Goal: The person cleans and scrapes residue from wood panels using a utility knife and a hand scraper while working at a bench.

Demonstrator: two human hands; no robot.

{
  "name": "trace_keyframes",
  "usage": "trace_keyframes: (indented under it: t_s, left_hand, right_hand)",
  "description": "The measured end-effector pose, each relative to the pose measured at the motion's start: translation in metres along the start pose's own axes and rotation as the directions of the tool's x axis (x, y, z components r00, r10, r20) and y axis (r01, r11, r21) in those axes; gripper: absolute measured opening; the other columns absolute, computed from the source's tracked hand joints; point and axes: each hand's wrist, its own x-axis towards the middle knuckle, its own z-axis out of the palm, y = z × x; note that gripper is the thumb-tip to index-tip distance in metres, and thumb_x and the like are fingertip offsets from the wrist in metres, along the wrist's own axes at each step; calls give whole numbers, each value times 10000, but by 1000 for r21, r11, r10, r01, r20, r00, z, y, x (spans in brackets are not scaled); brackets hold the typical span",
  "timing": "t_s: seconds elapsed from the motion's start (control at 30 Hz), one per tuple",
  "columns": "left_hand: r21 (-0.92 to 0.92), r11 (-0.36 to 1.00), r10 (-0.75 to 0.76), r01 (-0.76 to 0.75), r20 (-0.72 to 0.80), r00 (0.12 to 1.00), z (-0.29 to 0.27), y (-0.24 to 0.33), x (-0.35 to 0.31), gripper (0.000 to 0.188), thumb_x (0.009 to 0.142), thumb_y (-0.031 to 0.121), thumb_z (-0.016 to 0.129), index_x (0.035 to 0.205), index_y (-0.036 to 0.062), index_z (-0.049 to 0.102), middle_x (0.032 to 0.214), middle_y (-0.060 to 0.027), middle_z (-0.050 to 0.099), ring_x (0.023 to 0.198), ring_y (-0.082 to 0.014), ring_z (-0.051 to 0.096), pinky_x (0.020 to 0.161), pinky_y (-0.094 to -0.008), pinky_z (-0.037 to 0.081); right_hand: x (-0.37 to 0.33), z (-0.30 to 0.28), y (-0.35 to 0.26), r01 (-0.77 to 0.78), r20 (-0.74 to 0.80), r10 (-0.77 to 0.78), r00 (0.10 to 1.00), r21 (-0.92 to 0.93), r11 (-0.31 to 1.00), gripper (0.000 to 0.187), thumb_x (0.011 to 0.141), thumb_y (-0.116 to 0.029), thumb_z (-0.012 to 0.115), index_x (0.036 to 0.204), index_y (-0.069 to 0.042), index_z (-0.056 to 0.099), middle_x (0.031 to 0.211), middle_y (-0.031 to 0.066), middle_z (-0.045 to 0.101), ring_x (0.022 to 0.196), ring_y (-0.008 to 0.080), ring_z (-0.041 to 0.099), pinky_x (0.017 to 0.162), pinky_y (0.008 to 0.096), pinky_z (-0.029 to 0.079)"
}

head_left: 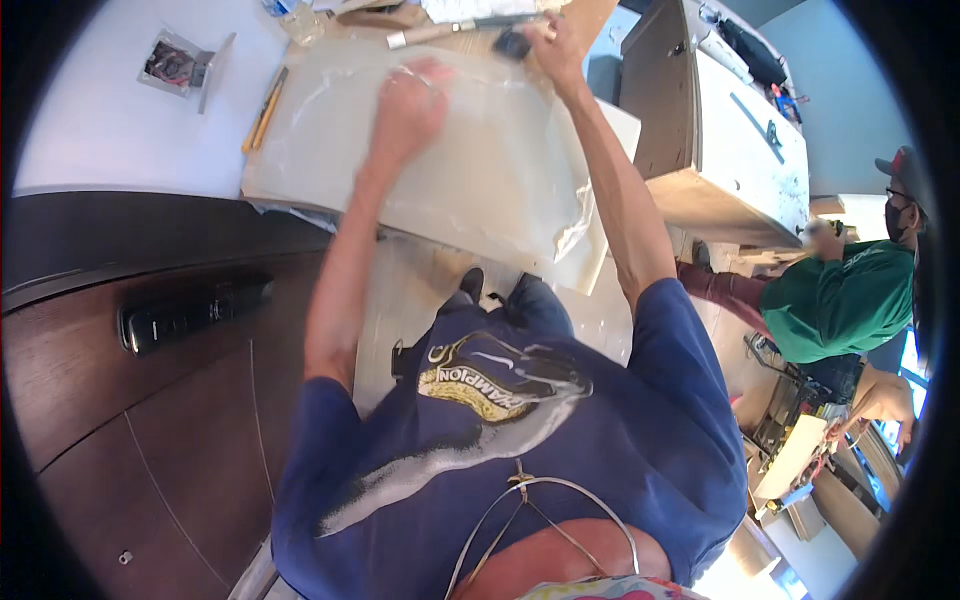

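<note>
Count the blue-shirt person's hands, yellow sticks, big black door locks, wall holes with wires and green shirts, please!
Hands: 2 (left hand, right hand)
Yellow sticks: 2
Big black door lock: 1
Wall hole with wires: 1
Green shirt: 1
Total: 7

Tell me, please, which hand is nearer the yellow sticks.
Left: the left hand is over the panel, right of the yellow sticks; the right hand is farther right.

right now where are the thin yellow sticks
Head view, upper left: the yellow sticks lie along the left edge of the pale sheet, near the white wall.
</note>
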Motion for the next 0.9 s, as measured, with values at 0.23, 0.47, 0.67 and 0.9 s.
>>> trace_keyframes:
  t_s: [0.23, 0.47, 0.67, 0.9]
  left_hand:
    - [269, 951, -226, 155, 258, 939, -9, -89, 18, 388, 949, 205, 664, 1286, 18, 624, 1342, -236, 612, 1251, -381, 573, 1110, -491, 407]
    - [239, 971, -95, 4, 371, 924, 68, -177, 45, 506, 970, 402, 653, 1314, 31, 637, 1229, -245, 680, 1141, -445, 629, 977, -512, 496]
    - [432, 881, -66, -195, 519, 852, 88, -248, 28, 370, 1064, 169, 469, 1390, 49, 594, 1505, -199, 519, 1385, -376, 484, 1151, -458, 394]
    - [357, 931, -197, 81, 303, 932, 57, -195, 44, 401, 1063, 285, 526, 1386, 51, 567, 1359, -208, 626, 1220, -402, 606, 965, -513, 500]
  right_hand:
    - [-123, -135, -32, -377, 45, 375, 926, 193, 906, 320, 1046, -264, 567, 964, 16, 700, 738, 5, 572, 695, 83, 518, 645, 262, 443]
    - [-311, -282, -2, -673, -341, 617, 710, -68, 737, 456, 1090, -332, 452, 774, -34, 592, 623, 64, 515, 600, 142, 505, 587, 325, 417]
    - [-395, -297, -22, -670, -496, 623, 605, 105, 735, 232, 1005, -65, 528, 1189, -50, 669, 717, 37, 604, 636, 110, 565, 570, 274, 471]
    - [-327, -244, -61, -466, -549, 427, 719, 75, 881, 390, 950, 13, 523, 1332, -38, 584, 1116, 155, 629, 811, 212, 653, 722, 339, 563]
